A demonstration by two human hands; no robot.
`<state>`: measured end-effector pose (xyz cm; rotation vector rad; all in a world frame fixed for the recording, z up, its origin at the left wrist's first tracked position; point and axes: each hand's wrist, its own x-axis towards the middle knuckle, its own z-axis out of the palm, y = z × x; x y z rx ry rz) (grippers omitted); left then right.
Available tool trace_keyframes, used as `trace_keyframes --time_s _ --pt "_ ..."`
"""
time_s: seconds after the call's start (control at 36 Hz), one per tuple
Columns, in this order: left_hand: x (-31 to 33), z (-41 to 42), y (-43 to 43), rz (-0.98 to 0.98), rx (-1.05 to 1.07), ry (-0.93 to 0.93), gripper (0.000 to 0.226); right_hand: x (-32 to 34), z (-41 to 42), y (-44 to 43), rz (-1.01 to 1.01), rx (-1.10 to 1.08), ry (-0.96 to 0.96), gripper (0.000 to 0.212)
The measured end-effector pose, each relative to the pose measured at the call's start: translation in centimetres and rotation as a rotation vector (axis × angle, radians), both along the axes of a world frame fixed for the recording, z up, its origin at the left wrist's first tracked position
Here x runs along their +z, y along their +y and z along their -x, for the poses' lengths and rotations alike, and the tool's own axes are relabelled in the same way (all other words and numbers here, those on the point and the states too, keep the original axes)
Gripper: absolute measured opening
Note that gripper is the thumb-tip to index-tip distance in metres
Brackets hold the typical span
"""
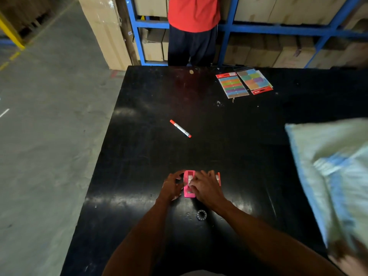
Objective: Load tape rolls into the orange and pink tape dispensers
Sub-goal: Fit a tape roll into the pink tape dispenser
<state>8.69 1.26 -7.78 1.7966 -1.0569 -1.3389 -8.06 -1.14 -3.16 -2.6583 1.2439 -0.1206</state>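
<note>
Glossy black surface [139,156]. Pink plastic tape dispenser [188,186] lies near its 6 o'clock edge. Left hand [172,187] at the dispenser's 9 o'clock side, fingers curled and part open; whether it grips the body, cannot tell. Right hand [206,189] lies over the dispenser's 3 o'clock side, fingertips on its top; grip unclear. Orange plastic tape dispenser [218,178] just beside at 3 o'clock, mostly hidden by the right hand. Small clear tape roll [201,215] lies flat at 6 o'clock of the hands. Red-capped white marker pen [180,128] at 12 o'clock, well apart.
</note>
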Motion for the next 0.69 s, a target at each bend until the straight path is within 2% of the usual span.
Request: trace_keyframes --time_s 0.11,0.25,0.36,0.53,0.69 --pt "-0.4 0.0 0.1 -0.018 0.027 0.012 0.043 -0.8 0.6 1.5 -0.019 -0.027 -0.006 0.016" --pt "-0.6 0.0 -0.1 -0.03 0.032 0.045 0.043 -2.1 1.1 3.2 -0.021 -0.021 -0.032 0.016" --pt "-0.3 0.0 -0.1 -0.039 0.025 0.055 0.045 -3.3 1.4 4.4 -0.057 -0.065 -0.112 0.018" --pt "-0.2 0.1 -0.1 -0.062 0.04 0.052 0.046 -3.7 1.0 4.8 -0.102 -0.081 -0.09 0.029" --pt "0.3 0.2 -0.1 -0.069 0.037 0.058 0.046 -4.1 0.4 4.6 -0.1 -0.109 -0.026 0.016"
